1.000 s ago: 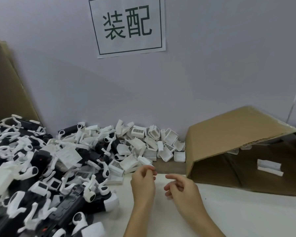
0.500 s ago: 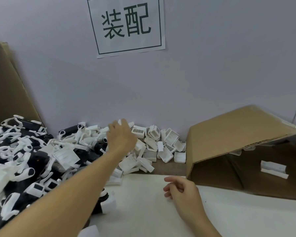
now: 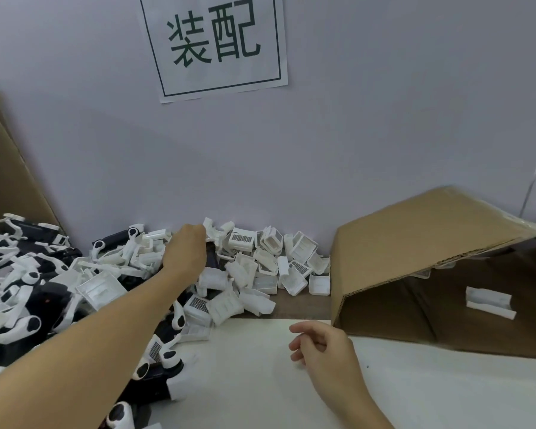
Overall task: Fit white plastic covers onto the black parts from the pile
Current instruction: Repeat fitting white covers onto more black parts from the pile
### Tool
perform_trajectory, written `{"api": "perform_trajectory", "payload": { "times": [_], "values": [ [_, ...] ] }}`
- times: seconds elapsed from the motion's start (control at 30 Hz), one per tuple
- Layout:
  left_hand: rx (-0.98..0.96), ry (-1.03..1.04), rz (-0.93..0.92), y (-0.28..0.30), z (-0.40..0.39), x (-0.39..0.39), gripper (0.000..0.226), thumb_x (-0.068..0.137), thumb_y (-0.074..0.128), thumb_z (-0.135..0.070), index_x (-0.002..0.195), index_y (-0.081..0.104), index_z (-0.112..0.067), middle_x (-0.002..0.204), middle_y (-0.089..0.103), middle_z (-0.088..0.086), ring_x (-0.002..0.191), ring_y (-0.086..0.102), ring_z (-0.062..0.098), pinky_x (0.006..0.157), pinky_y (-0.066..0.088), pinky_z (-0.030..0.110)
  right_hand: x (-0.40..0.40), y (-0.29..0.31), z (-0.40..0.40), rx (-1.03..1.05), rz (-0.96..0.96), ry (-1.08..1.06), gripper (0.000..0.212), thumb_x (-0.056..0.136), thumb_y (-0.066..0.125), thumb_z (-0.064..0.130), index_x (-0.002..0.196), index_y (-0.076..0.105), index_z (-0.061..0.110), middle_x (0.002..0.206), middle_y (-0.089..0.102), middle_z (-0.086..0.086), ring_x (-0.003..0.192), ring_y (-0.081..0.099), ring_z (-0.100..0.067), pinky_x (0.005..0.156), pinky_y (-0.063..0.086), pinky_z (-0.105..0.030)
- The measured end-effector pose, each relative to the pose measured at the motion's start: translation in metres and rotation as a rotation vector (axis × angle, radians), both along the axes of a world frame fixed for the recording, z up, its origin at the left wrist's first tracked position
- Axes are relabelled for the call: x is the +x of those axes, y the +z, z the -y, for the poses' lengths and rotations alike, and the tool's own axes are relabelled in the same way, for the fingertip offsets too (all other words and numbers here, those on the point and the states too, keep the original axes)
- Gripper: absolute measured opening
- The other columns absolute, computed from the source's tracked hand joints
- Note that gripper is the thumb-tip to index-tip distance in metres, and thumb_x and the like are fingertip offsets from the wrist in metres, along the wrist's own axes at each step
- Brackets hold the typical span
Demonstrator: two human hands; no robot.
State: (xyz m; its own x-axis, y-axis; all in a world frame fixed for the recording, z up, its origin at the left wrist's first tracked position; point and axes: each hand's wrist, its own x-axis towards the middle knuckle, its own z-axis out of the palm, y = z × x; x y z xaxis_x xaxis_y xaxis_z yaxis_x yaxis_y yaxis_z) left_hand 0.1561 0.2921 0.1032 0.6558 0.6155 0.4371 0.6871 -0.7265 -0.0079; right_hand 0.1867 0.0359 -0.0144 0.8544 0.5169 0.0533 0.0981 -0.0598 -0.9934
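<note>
Head view: a black part [image 3: 211, 257] is being gripped at the back of the pile [image 3: 112, 274] by the left hand [image 3: 184, 253], the right hand [image 3: 322, 345] being kept loosely curled, empty; lifting clear, then cover selection, is being judged next.

- The left hand [image 3: 184, 253] reached into the pile [image 3: 75, 274] at centre left, fingers curled down among white covers [image 3: 273, 258].
- The right hand [image 3: 325, 348] hovered loosely curled at lower centre.

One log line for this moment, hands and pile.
left hand: reaching into pile, fingers curled on black part | right hand: loose, holding nothing | covers: unfitted
</note>
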Motion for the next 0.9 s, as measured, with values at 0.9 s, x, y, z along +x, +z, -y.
{"api": "perform_trajectory", "payload": {
  "times": [0.9],
  "values": [
    [-0.868, -0.149, 1.379, -0.094, 0.158, -0.003, 0.016, 0.092, 0.066, 0.001, 0.101, 0.078, -0.005, 0.08, 0.074, -0.009, 0.079, 0.074, 0.011, 0.079, 0.06, 0.032, 0.009, -0.001, -0.001, 0.229, -0.234, -0.1, 0.032, 0.097, 0.059, 0.004, 0.126, 0.056, 0.016, 0.084, 0.076, -0.008, 0.071, 0.075, -0.022, 0.06, 0.057, -0.024]
  ]
}}
